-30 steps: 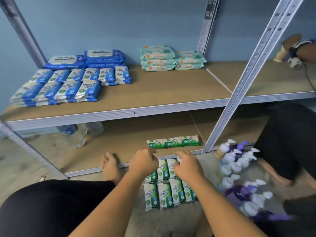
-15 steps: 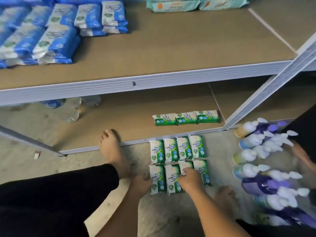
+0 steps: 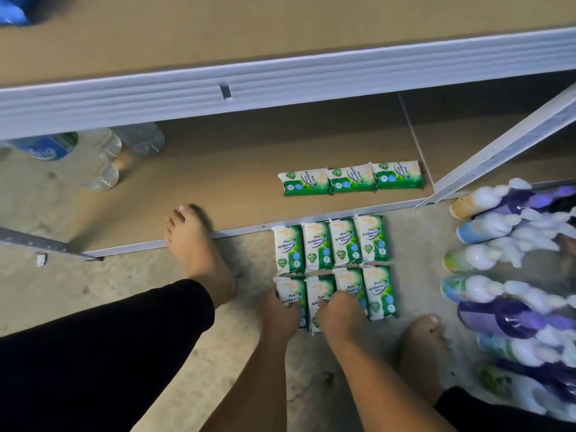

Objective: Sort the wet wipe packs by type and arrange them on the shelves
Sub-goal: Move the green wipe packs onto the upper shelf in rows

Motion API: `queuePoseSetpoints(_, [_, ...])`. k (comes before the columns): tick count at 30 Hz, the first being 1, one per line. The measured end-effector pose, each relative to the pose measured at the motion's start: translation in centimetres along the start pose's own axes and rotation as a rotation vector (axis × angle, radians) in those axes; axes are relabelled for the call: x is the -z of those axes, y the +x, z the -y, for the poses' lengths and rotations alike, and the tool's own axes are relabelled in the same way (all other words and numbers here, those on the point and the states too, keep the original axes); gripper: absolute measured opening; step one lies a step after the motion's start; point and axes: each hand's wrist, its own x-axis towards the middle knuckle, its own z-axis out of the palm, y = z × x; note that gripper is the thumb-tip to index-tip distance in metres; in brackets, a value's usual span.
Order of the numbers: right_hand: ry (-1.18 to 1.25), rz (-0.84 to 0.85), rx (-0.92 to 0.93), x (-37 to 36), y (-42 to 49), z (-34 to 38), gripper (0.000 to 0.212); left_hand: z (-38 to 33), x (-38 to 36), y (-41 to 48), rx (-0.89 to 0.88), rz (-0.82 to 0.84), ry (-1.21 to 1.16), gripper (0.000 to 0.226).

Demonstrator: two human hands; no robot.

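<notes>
Your left hand is curled round the near-left pack, fingers bent down over its lower half. Your right hand, just beside it, is clenched on the second pack of the same row and also hides part of the third pack.

Both of these belong to the eight floor packs, which lie on the concrete floor in two rows of four, edge to edge, just in front of the lower shelf. Each one is green and white and reads "Pine Antibacterial Wipes", with a shield mark below the words.

Three shelf packs of the same print lie in a row on the lower shelf, turned sideways and touching one another, near the grey upright. At the shelf's left end stand clear water bottles; one has a blue label whose writing you cannot make out.

Your left foot is bare, with its toes over the shelf's front rail. Your right foot is on the floor beside the right hand. To the right lie pump bottles in purple, blue and green, too blurred to read. On the upper shelf only a corner of a blue pack shows at the far left.
</notes>
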Motion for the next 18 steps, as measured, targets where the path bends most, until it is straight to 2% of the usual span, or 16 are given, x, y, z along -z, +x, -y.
queuePoseSetpoints(3, [0.016,0.005,-0.018,-0.4,-0.2,0.2,0.036,-1.0,0.4,-0.5,0.039,0.014,-0.019,0.031])
queuePoseSetpoints(6, [0.069,0.03,-0.019,-0.6,-0.2,0.3,0.035,-0.9,1.3,-0.6,0.058,-0.048,-0.026,0.035])
queuePoseSetpoints(8, [0.105,0.067,-0.01,-0.8,0.2,0.2,0.035,-0.2,2.1,-0.4,0.066,-0.087,0.034,0.044])
queuePoseSetpoints(12, [0.175,0.088,0.019,-0.9,0.7,-0.1,0.031,0.2,3.5,-1.1,0.042,-0.117,0.106,0.043])
queuePoseSetpoints(18, [0.078,0.072,0.156,-1.4,0.1,0.8,0.041,0.4,3.7,-1.1,0.041,-0.135,0.102,0.045])
